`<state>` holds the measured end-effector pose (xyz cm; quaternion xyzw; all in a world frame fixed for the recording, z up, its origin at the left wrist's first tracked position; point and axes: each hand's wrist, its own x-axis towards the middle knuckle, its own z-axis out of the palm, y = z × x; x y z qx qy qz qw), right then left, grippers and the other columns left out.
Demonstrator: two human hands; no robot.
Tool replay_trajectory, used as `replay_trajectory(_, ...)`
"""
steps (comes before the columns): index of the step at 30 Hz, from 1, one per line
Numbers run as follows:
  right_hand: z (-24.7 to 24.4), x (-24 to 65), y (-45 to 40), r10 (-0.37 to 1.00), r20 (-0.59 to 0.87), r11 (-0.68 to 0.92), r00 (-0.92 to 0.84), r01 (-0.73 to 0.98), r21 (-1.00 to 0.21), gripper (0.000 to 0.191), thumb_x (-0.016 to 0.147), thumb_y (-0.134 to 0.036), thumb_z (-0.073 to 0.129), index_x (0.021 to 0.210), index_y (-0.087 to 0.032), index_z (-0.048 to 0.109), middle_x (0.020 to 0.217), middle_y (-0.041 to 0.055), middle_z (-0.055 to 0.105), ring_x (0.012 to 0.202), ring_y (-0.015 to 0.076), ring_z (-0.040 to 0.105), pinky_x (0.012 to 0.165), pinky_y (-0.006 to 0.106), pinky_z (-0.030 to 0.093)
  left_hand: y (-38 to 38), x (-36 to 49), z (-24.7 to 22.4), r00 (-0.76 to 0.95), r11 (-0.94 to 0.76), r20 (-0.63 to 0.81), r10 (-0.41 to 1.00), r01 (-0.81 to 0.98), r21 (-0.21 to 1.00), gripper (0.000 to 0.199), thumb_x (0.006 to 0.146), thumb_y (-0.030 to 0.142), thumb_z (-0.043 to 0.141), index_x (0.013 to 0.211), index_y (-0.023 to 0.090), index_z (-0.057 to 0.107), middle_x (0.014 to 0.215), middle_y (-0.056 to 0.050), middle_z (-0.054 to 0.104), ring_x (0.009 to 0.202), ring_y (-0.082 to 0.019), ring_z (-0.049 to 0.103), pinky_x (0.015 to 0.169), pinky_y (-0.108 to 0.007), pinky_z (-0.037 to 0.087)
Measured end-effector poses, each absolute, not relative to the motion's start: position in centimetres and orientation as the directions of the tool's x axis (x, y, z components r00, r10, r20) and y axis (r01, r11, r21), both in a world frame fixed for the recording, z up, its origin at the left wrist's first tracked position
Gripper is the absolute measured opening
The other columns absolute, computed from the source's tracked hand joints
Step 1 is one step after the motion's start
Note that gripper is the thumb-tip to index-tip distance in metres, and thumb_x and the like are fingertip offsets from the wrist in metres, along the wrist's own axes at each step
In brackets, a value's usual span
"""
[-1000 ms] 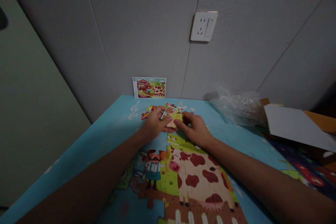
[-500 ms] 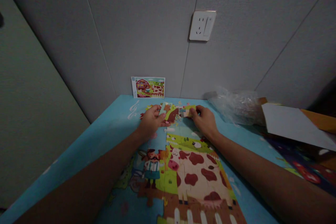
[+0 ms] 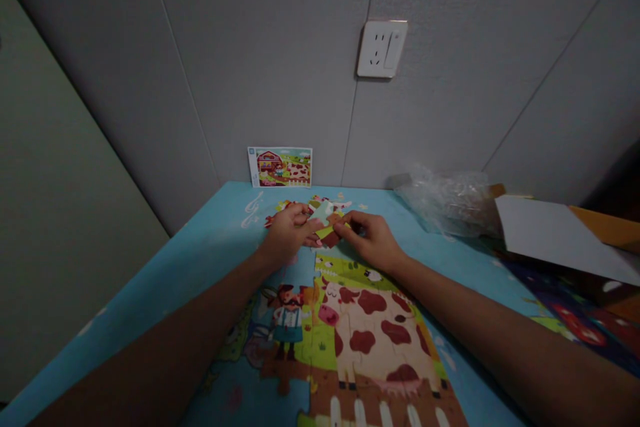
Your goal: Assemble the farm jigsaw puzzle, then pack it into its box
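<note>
My left hand (image 3: 287,235) is closed on a few puzzle pieces (image 3: 323,212), some pale blue, others green and brown, held over the far part of the table. Fingertips of my right hand (image 3: 373,238) pinch at the right edge of these same pieces, so the two hands almost meet. Which piece belongs to which hand is hard to make out. Nearer to me lies a partly joined farm jigsaw puzzle (image 3: 380,327) with a spotted cow, a farmer figure, sheep and a white fence. More loose pieces (image 3: 341,205) lie behind my hands, partly hidden.
A reference picture card (image 3: 281,167) leans on the grey wall at the table's back edge. Crumpled clear plastic (image 3: 445,203) and an opened box with a white flap (image 3: 555,233) lie at the right. A blue patterned cover (image 3: 200,250) spreads over the table.
My right hand has moved left, bringing its piece from the right side to the pieces in my left hand. The left hand has stayed nearly in place.
</note>
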<state>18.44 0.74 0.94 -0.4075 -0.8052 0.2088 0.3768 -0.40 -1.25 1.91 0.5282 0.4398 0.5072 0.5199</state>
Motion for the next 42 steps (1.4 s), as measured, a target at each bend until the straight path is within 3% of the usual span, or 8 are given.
replay_trajectory(5, 0.5, 18.7, 1.3, 0.866, 0.419, 0.499, -0.272, 0.459, -0.735, 0.032, 0.085, -0.045, 0.055, 0.075, -0.017, 0.065, 0.062, 0.0001, 0.061, 0.056, 0.0127, 0.048, 0.055, 0.026, 0.035, -0.9, -0.6, 1.8, 0.049, -0.061, 0.067, 0.997, -0.121, 0.991, 0.022, 0.077, 0.023, 0.066, 0.086, 0.017, 0.047, 0.064, 0.002, 0.063, 0.058, -0.017, 0.070, 0.058, -0.028, 0.060)
replay_trajectory(10, 0.6, 18.9, 1.5, 0.888, 0.399, 0.460, -0.229, 0.406, -0.790, 0.034, 0.085, -0.046, 0.054, 0.071, -0.017, 0.062, 0.062, 0.0015, 0.063, 0.056, 0.0133, 0.052, 0.056, 0.026, 0.037, -0.5, -0.9, 1.6, 0.028, -0.118, 0.121, 0.992, -0.097, 0.988, 0.021, 0.074, 0.025, 0.067, 0.082, 0.017, 0.049, 0.062, 0.003, 0.060, 0.059, -0.016, 0.069, 0.058, -0.028, 0.059)
replay_trajectory(17, 0.4, 18.8, 1.7, 0.897, 0.384, 0.441, -0.220, 0.363, -0.821, 0.036, 0.085, -0.049, 0.055, 0.068, -0.016, 0.060, 0.064, 0.0030, 0.066, 0.058, 0.0142, 0.056, 0.057, 0.026, 0.040, 0.0, -1.3, 0.8, -0.014, -0.213, 0.220, 0.975, 0.193, 0.958, 0.011, 0.075, 0.026, 0.058, 0.078, 0.017, 0.052, 0.059, 0.005, 0.057, 0.051, -0.013, 0.061, 0.050, -0.023, 0.051)
replay_trajectory(23, 0.3, 18.7, 2.0, 0.901, 0.387, 0.432, -0.199, 0.311, -0.846, 0.039, 0.086, -0.052, 0.054, 0.073, -0.016, 0.061, 0.069, 0.0048, 0.069, 0.062, 0.0155, 0.061, 0.058, 0.026, 0.042, 0.4, -2.0, 0.8, -0.167, -0.307, 0.405, 0.899, 0.418, 0.855, 0.014, 0.076, 0.026, 0.057, 0.085, 0.016, 0.061, 0.076, -0.003, 0.069, 0.072, -0.018, 0.065, 0.067, -0.027, 0.049)
replay_trajectory(35, -0.1, 18.8, 2.4, 0.888, 0.401, 0.452, -0.223, 0.276, -0.848, 0.034, 0.088, -0.047, 0.053, 0.085, -0.016, 0.065, 0.076, 0.0046, 0.071, 0.070, 0.0159, 0.063, 0.065, 0.026, 0.045, 0.6, -2.2, 0.9, -0.188, -0.301, 0.408, 0.893, 0.424, 0.854, 0.022, 0.076, 0.034, 0.060, 0.082, 0.014, 0.065, 0.069, -0.004, 0.067, 0.064, -0.017, 0.062, 0.059, -0.025, 0.045)
replay_trajectory(42, 0.2, 18.8, 2.1, 0.907, 0.361, 0.413, -0.218, 0.287, -0.864, 0.033, 0.087, -0.046, 0.052, 0.086, -0.015, 0.064, 0.070, 0.0022, 0.067, 0.056, 0.0118, 0.056, 0.054, 0.023, 0.041, 0.9, -2.5, 0.6, -0.206, -0.273, 0.408, 0.889, 0.477, 0.835, 0.025, 0.077, 0.037, 0.059, 0.083, 0.015, 0.066, 0.073, -0.005, 0.068, 0.066, -0.017, 0.062, 0.060, -0.025, 0.045)
